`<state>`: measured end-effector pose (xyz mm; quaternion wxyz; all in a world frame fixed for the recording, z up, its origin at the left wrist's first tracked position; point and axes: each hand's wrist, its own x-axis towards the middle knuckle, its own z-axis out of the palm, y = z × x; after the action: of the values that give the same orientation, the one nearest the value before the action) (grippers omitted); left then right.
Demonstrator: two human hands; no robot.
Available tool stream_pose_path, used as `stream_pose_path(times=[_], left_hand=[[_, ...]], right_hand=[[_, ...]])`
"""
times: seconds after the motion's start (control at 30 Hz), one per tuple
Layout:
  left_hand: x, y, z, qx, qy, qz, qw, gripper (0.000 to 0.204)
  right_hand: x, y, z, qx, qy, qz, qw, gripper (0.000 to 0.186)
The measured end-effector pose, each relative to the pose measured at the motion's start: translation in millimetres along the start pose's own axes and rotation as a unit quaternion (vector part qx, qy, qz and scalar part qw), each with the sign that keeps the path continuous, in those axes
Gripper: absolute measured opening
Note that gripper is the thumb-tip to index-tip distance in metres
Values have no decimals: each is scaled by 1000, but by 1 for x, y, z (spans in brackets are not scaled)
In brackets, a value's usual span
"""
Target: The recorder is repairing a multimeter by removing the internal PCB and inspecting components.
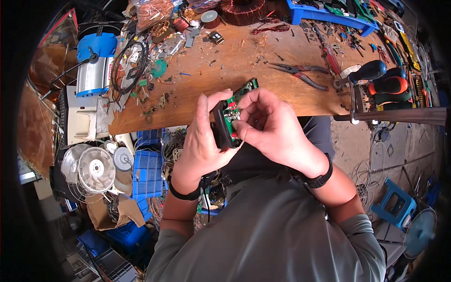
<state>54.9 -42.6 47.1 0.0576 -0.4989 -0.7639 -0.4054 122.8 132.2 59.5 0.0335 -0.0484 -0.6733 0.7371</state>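
Note:
My left hand is wrapped round a black plastic casing, holding it tilted on edge in front of the bench. Set against the casing is a green circuit board with red and silvery parts. One end of a green board juts out past my fingers at the top. With thumb and forefinger bent close together, my right hand pinches at the parts on the board's face. What exactly lies between those fingertips is hidden. Beyond the hands, red-handled pliers lie on the bench.
The wooden bench carries scraps, wire and a large copper coil. Screwdrivers stand in a rack at right. A blue tray holds boards. Below left are a fan and a blue basket; a blue stool stands right.

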Motion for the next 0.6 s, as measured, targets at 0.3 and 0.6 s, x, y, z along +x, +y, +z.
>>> stream_pose_path(times=[0.3, 0.6], left_hand=[[-5, -5, 5, 3, 17, 11, 1000, 123], [-3, -2, 13, -34, 33, 19, 999, 123]], right_hand=[[-2, -3, -2, -49, 34, -18, 998, 30], [1, 5, -7, 7, 28, -26, 999, 30]])
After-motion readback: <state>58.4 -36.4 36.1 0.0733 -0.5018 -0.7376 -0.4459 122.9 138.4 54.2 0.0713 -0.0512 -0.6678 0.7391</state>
